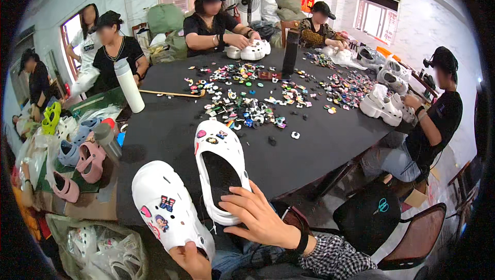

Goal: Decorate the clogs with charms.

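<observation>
Two white clogs are in front of me at the near table edge. My left hand [192,260] grips the left clog [172,205] by its heel end; its upper carries several colourful charms, among them a letter-shaped charm [167,203] and a cartoon figure charm [161,223]. My right hand [260,215] holds the right clog [225,148] at the side of its heel, with fingers reaching over the opening. That clog points away from me and has several charms near its toe. Its dark insole shows. The left fingers are mostly hidden under the clog.
Piles of loose charms [247,105] cover the black table's [170,141] middle. A white bottle [129,85] and a wooden stick [172,93] lie beyond. Coloured clogs [92,160] crowd the left side table. Several people sit around; a chair with scissors [381,206] stands at right.
</observation>
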The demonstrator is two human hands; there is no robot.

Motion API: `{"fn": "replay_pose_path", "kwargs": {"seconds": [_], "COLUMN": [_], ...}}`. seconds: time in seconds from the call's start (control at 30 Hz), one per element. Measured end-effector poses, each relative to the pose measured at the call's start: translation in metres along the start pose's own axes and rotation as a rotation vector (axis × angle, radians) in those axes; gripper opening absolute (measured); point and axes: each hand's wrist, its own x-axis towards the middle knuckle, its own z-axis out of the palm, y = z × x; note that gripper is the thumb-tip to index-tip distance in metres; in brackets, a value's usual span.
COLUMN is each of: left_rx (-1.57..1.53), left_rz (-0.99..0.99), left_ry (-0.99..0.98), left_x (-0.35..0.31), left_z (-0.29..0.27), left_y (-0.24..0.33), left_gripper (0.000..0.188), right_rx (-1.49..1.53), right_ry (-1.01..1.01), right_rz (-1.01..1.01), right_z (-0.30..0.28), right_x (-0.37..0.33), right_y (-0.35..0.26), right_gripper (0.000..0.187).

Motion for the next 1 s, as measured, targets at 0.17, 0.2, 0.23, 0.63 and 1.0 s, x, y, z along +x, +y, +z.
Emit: {"fn": "replay_pose_path", "kwargs": {"seconds": [0.17, 0.2, 0.23, 0.63, 1.0], "left_rx": [-0.012, -0.043, -0.042, -0.062, -0.089], "left_rz": [-0.097, -0.07, -0.074, -0.04, -0.097], "left_ry": [0.066, 0.133, 0.137, 0.074, 0.101], "left_x": [-0.003, -0.002, -0.005, 0.002, 0.0], "left_z": [0.006, 0.009, 0.002, -0.025, -0.017], "left_y": [0.006, 0.009, 0.004, -0.042, -0.031], "left_gripper": [0.021, 0.02, 0.02, 0.047, 0.057], "right_rx": [0.259, 0.218, 0.217, -0.154, 0.046], "right_ry": [0.026, 0.047, 0.085, -0.058, -0.212], "right_rz": [0.06, 0.075, 0.13, 0.411, 0.776], "right_z": [-0.025, -0.03, -0.037, -0.085, -0.066], "right_x": [-0.004, -0.004, 0.0, 0.053, 0.052], "right_y": [0.013, 0.02, 0.023, 0.136, 0.206], "right_gripper": [0.062, 0.056, 0.044, 0.013, 0.025]}}
